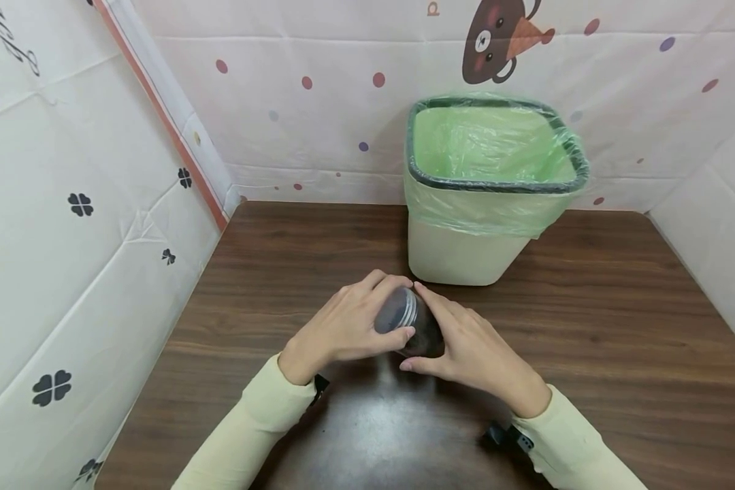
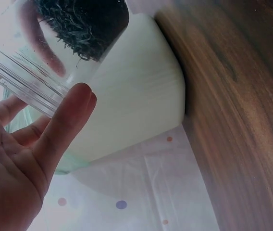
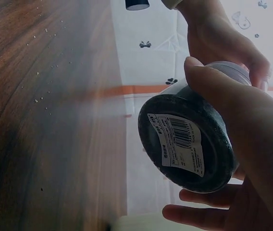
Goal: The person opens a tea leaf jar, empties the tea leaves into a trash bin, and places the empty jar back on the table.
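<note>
A clear jar (image 1: 427, 332) with dark shredded stuff (image 2: 91, 24) inside is held tilted above the table, in front of the bin. My left hand (image 1: 352, 323) grips its lid end (image 1: 392, 309), thumb on the near side and fingers over the far side. Around the jar's body curls my right hand (image 1: 471, 347), its thumb toward me. The left wrist view shows clear ridges (image 2: 28, 79) close to the left fingers. On the jar's base, facing the right wrist camera, is a white barcode label (image 3: 179, 142).
A pale bin (image 1: 459, 252) lined with a green bag (image 1: 490, 146) stands behind the hands, against the patterned back sheet (image 1: 318, 136). Another sheet (image 1: 79, 272) borders the left side. Small crumbs (image 3: 37, 73) lie on the dark wooden table (image 1: 251, 272).
</note>
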A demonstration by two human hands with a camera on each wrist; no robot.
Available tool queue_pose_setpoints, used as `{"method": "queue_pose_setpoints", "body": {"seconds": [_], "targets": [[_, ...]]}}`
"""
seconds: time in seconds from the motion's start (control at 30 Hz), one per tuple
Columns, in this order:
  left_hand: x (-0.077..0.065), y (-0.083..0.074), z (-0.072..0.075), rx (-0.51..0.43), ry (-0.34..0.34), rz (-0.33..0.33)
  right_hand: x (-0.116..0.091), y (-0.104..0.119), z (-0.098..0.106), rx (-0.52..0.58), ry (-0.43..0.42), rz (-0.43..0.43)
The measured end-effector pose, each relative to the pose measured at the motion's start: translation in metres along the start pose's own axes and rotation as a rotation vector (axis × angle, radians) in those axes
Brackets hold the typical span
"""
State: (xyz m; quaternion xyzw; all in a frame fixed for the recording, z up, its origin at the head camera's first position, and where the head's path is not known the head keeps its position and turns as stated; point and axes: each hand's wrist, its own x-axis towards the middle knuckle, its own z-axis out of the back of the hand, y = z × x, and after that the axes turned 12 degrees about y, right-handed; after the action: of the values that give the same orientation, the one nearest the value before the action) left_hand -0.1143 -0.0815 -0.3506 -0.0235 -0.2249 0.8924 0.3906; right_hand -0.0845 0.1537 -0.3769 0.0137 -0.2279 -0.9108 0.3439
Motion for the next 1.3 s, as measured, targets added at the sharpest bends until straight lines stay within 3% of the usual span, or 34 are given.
{"method": "queue_pose_setpoints", "body": {"seconds": [0.47, 0.9, 1.3], "targets": [[-0.0005, 0.0016, -0.0013, 0.005, -0.026, -0.043, 0.0003, 0.0025, -0.0016, 0.108, 0.018, -0.017], [0.0018, 0.0008, -0.0011, -0.004, -0.072, -0.138, 0.0031, 0.0051, -0.0030, 0.209, -0.053, -0.025], [0.0046, -0.0035, 0.0023, 0.029, -0.094, -0.209, 0.0016, 0.0058, -0.0018, 0.303, -0.015, -0.028]]}}
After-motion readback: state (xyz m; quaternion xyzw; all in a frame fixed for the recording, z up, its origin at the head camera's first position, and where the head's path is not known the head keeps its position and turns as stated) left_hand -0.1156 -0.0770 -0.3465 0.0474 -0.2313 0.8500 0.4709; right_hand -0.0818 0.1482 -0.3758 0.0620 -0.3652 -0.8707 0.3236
